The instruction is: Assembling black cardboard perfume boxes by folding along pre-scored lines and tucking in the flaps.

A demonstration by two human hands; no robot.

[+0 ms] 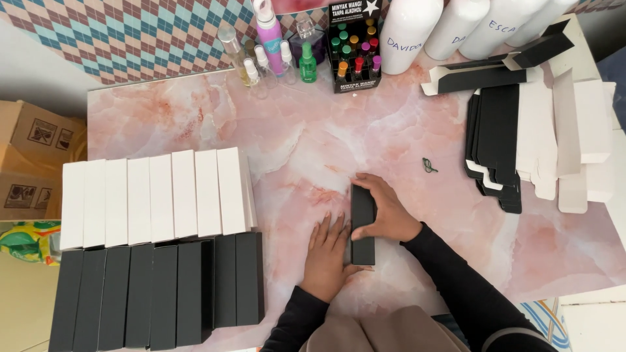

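1. A slim black box [363, 223] lies flat on the pink marbled counter [306, 137], its long side running away from the person, near the front edge and roughly at the middle.
2. The right hand [386, 212] is curled over the box from the right, fingers wrapped across its upper half and thumb near its side, so this hand holds the box.
3. The left hand [327, 254] lies flat with fingers spread narrowly on the counter, just left of the box; its thumb touches the box's lower end, and it grips nothing.
4. To the left stands a row of white boxes [153, 199], packed side by side, with a row of black boxes [160, 293] directly in front of it.
5. At the right lies a heap of flat unfolded cartons [521, 140], black and white, well apart from the hands.
6. Along the back edge stand small spray bottles [274, 55], a dark display box of little vials [354, 52] and tall white cylinders [456, 26].
7. A small dark twist of string [428, 165] lies on the counter between the hands and the cartons.
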